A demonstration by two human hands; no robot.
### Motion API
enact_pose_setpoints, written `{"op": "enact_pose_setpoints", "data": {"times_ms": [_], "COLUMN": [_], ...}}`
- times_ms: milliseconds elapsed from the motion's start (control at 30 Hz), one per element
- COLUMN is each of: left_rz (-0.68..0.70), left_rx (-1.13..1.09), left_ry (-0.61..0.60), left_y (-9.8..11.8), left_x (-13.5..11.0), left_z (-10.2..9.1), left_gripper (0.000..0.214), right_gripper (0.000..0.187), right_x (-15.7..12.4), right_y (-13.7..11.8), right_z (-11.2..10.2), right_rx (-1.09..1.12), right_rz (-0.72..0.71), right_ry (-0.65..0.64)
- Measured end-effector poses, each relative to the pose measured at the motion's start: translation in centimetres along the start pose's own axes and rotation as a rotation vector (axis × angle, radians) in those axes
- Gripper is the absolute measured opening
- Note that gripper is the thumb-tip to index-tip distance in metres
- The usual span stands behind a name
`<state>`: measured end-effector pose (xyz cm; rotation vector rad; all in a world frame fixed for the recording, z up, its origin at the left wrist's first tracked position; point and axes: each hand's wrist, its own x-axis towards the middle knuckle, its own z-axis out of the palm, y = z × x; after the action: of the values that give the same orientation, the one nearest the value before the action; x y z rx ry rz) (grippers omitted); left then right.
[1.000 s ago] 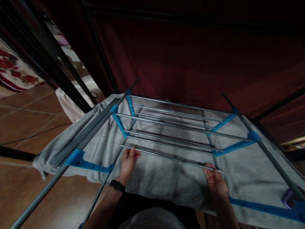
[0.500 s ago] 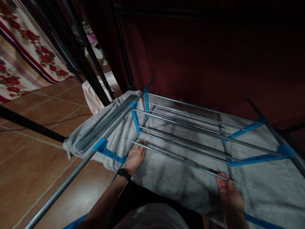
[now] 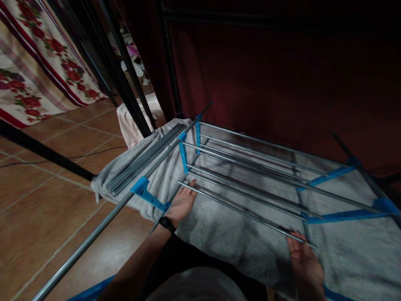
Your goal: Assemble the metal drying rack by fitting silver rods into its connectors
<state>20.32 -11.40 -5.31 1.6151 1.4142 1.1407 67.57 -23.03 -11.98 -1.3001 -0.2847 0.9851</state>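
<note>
A thin grey metal rod [image 3: 244, 213] lies across both my hands, above a grey blanket. My left hand [image 3: 183, 203], palm up, holds the rod near its left end, close to a blue plastic bracket [image 3: 148, 194] with nothing between its arms. My right hand [image 3: 303, 256] supports the rod near its right end, fingers curled beneath it. Beyond this rod stands a partly built rack, with several rods [image 3: 250, 159] spanning from the left blue bracket [image 3: 184, 154] to the right blue bracket [image 3: 341, 213].
A bundle of loose grey rods [image 3: 144, 161] lies on the grey blanket [image 3: 225, 234] at the left. A long side tube [image 3: 90, 238] runs toward me. Dark metal posts [image 3: 125, 67] and a dark red cloth [image 3: 250, 79] stand behind. Tiled floor [image 3: 59, 200] shows at left.
The whole view has shifted slightly, so things sit a little further right. Both hands keep the rod at nearly the same place beside the rack.
</note>
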Motion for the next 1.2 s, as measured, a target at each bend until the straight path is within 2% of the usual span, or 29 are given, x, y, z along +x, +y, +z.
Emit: {"op": "enact_pose_setpoints", "data": {"times_ms": [133, 267, 367, 500, 633, 700, 800, 900, 1067, 1200], "left_rz": [0.009, -0.070, -0.072, -0.118, -0.190, -0.299, -0.490, -0.599, -0.642, -0.686], "left_rx": [0.024, -0.103, -0.160, -0.110, -0.119, -0.244, -0.579, -0.849, -0.988, -1.025], "left_ry": [-0.003, 0.065, 0.104, 0.102, 0.189, 0.234, 0.254, 0.273, 0.321, 0.351], "left_y": [0.3, 0.7, 0.9, 0.8, 0.1, -0.1, -0.2, 0.0, 0.3, 0.2], "left_x": [0.0, 0.0, 0.1, 0.4, 0.7, 0.9, 1.1, 1.2, 1.3, 1.5], "left_z": [0.1, 0.1, 0.2, 0.6, 1.1, 1.1, 0.9, 0.5, 0.5, 0.8], "left_gripper": [0.027, 0.026, 0.025, 0.027, 0.028, 0.027, 0.029, 0.029, 0.012, 0.014], "right_gripper": [0.027, 0.024, 0.022, 0.021, 0.021, 0.022, 0.024, 0.024, 0.020, 0.020], "right_x": [-0.1, 0.0, -0.1, -0.5, -0.8, -0.7, -0.6, -0.5, -0.7, -0.9], "right_y": [0.3, 0.4, 0.8, 1.0, 0.9, 1.0, 1.1, 1.3, 1.1, 0.9], "right_z": [0.3, 0.4, 0.4, 0.8, 1.2, 1.3, 1.3, 1.3, 1.8, 1.8], "right_rx": [0.001, 0.023, 0.079, 0.105, 0.151, 0.167, 0.175, 0.201, 0.215, 0.208], "right_rz": [-0.035, -0.021, -0.053, -0.052, -0.039, -0.043, -0.040, -0.024, -0.026, -0.040], "right_ry": [0.070, 0.079, 0.110, 0.102, 0.101, 0.101, 0.102, 0.129, 0.143, 0.119]}}
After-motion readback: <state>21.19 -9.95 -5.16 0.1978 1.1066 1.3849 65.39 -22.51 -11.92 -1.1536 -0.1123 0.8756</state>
